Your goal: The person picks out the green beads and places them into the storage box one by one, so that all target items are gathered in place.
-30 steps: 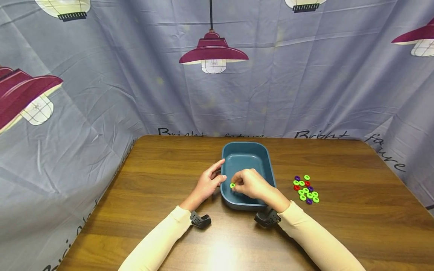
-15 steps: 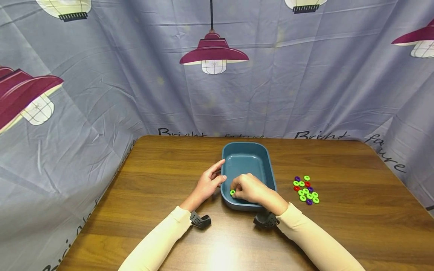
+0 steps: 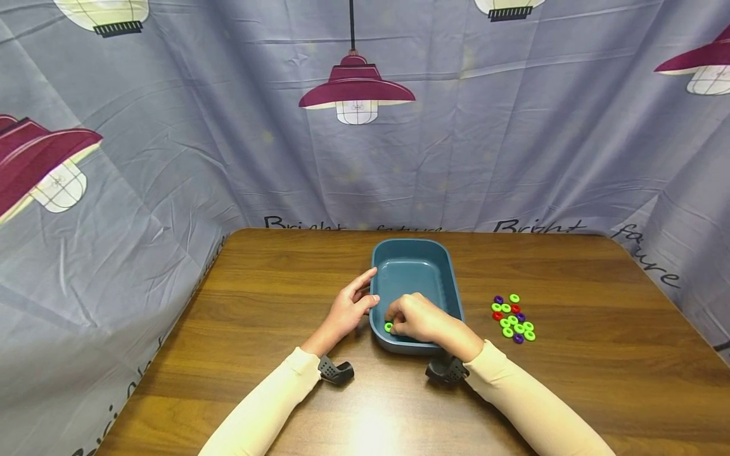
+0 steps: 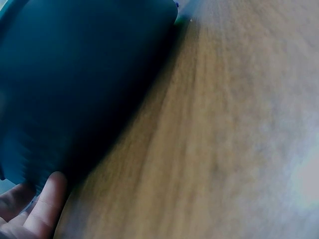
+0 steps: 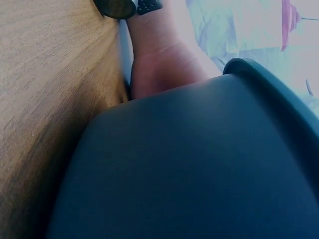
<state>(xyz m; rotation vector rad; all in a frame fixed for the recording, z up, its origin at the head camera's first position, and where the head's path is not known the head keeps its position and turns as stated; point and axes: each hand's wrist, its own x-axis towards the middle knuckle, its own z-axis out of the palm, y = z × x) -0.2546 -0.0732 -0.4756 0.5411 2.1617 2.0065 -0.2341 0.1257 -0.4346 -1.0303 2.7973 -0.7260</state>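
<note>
Wood table (image 3: 285, 285), curtain (image 3: 228, 158) behind. Green ring (image 3: 387, 330) pinched by right hand (image 3: 419, 318), low in tray's (image 3: 416, 278) near-left corner; left hand (image 3: 348, 304) laid at tray edge, fingers extended. Placement apparently in hand; release likely called for. Versus 1 s ago: ring shifted nearer. Loose rings (image 3: 516, 325) right of tray.

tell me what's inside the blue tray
Inside the blue tray are the right hand and, at its fingertips, one green ring. Anything under that hand is covered and cannot be seen.
</note>
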